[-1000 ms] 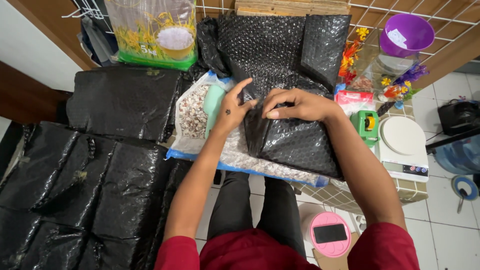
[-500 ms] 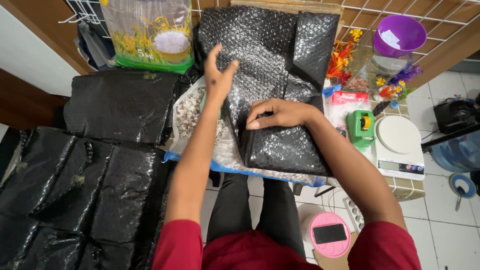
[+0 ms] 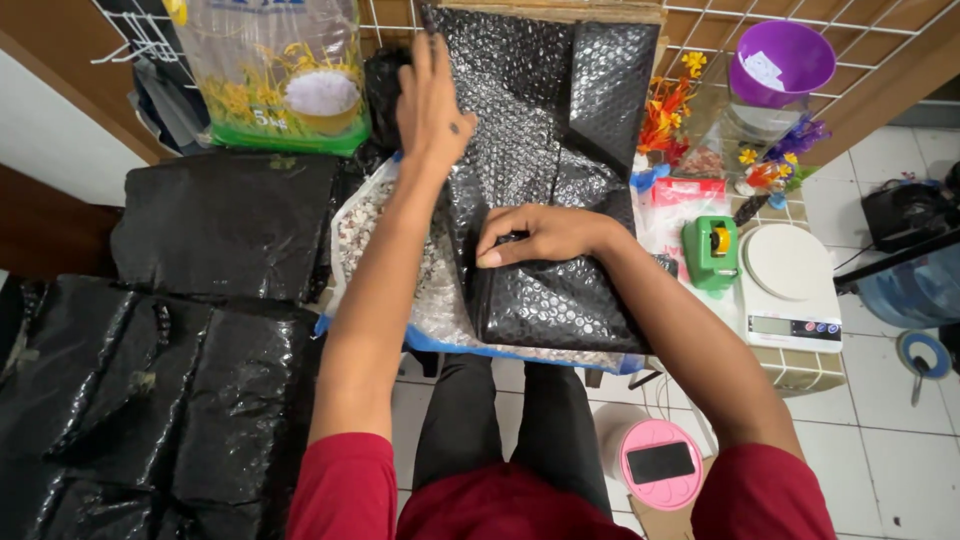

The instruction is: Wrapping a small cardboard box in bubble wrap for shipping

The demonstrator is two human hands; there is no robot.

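A sheet of black bubble wrap (image 3: pixel 560 130) lies across the middle of the work surface, its far part spread up against the wire grid at the back and its near part folded into a flat, dark package (image 3: pixel 555 300) that sits just in front of the person's lap; the right hand (image 3: pixel 535 235) rests on top of that folded package, fingers curled and pressed down on the plastic near its upper left corner, pinning the fold rather than closing round anything; the left hand (image 3: pixel 432 100) is stretched well forward, fingers straight and spread, palm down over the far left edge of the bubble wrap, and whether it presses on the sheet or only hovers above it I cannot tell; under the left forearm lies a clear plastic bag of small pale pieces (image 3: pixel 375 225) on a blue-edged sheet; to the left, several wrapped black plastic parcels (image 3: pixel 215 225) lie side by side, with more stacked nearer the camera; at the back left stands a large clear sack with a green base (image 3: pixel 280 85); to the right of the package stand a small green tape dispenser (image 3: pixel 712 250) and, just beside it, a white digital kitchen scale (image 3: pixel 790 285); a purple plastic bowl (image 3: pixel 782 58) sits at the far right; a round pink container with a dark phone on top (image 3: pixel 660 463) stands on the floor by the right knee.
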